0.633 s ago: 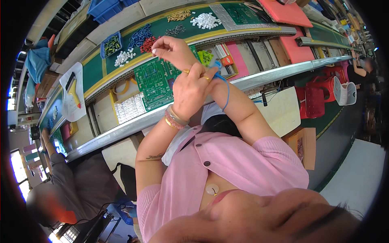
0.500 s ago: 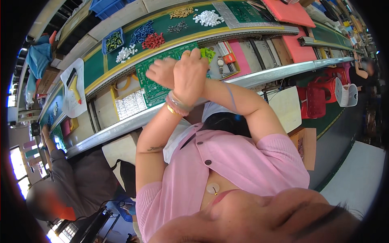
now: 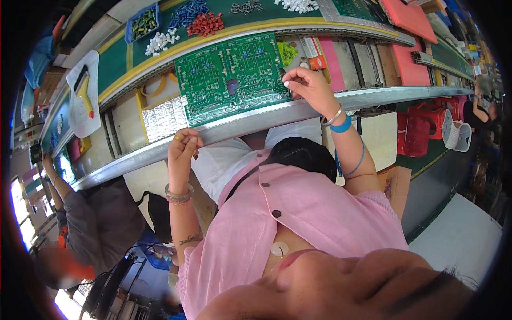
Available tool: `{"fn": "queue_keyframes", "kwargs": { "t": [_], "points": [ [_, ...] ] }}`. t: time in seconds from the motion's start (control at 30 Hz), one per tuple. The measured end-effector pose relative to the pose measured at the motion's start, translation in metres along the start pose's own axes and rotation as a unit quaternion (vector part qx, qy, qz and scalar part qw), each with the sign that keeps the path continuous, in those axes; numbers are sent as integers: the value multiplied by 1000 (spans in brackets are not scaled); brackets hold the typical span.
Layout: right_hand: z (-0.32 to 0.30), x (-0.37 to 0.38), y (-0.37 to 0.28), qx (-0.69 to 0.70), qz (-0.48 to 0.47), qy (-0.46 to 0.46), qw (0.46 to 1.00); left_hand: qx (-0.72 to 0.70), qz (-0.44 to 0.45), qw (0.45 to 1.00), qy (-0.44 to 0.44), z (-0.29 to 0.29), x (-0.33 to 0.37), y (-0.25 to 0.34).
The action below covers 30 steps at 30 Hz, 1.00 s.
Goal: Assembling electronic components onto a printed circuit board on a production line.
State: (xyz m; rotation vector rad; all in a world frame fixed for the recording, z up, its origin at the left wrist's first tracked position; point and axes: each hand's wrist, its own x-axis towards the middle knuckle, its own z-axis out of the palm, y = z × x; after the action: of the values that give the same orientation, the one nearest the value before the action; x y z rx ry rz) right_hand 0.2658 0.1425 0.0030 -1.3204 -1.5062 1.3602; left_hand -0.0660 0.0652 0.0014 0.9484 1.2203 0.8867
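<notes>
A green circuit board (image 3: pixel 208 101) with a few small blue parts on it lies across the bench rails, behind the front metal rail (image 3: pixel 240 118). My left hand (image 3: pixel 184 149) is raised by that rail, near the board's front left corner, with its fingers curled in and nothing visible in them. My right hand (image 3: pixel 314 90) hovers by the board's right edge, fingers bent and loosely apart, apparently holding nothing. A blue wrist strap (image 3: pixel 340 125) with a thin blue cord (image 3: pixel 362 162) is on my right wrist, beside a bangle. Bangles (image 3: pixel 179 197) circle my left wrist.
Behind the board lie piles of red parts (image 3: pixel 205 24), white parts (image 3: pixel 160 41) and blue parts (image 3: pixel 186 12), beside a blue bin (image 3: pixel 129 33) of green parts. A yellow-handled tool (image 3: pixel 84 98) rests on a white sheet at left. A co-worker (image 3: pixel 106 229) sits at left; red stools (image 3: pixel 416 133) stand right.
My hands were crossed over the board, the left around the right wrist. They have come apart, left hand back toward the front rail, right hand out to the board's right edge.
</notes>
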Motion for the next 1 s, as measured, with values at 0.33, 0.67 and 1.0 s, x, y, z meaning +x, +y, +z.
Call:
{"fn": "queue_keyframes", "kwargs": {
  "t": [0.33,0.67,1.0],
  "points": [
    [18,-2,-1,63,83,-5,995,-66,52,996,41,16,11,-5],
    [20,13,-12,115,81,-31,990,-190,-12,981,-15,17,7,0],
    [20,32,-13,-86,-18,-24,996,-172,29,985,-15,16,7,-12]
  ]
}}
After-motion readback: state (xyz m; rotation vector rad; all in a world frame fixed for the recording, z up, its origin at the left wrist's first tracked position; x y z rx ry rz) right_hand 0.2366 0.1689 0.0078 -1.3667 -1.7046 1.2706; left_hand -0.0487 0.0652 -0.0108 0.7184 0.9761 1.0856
